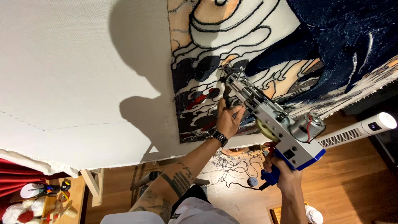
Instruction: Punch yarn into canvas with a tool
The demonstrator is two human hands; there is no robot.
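Closest to me, the person's right hand (282,174) is wrapped tight round the blue grip of a tufting gun (275,124), fingers closed on the handle low at the back of the machine. The gun is a grey and blue box with a bare motor on its side and a yellowish gear showing, and it slants up and away from that hand toward the cloth.

A little further in, the left hand (229,118), with a dark wristwatch (218,137) on a tattooed forearm, is closed round the black front handle of the gun, just under the metal nose. Both hands hold the one tool, apart from each other along its length.

The needle end of the gun meets the stretched backing cloth (74,74) at the lower left part of a partly tufted rug design (265,45), where black outlines, cream, peach and a dab of red sit beside a big dark blue field. To the left of the design the cloth is bare and off-white, with the person's shadow thrown across it.

Beyond and below the frame, the wooden floor (352,182) shows. A white tower fan (358,130) stands to the right, a line drawing on paper (232,164) lies under the frame edge, and a small tabletop (62,199) with balls of white and red yarn (18,211) sits at the far left beside a red drape.
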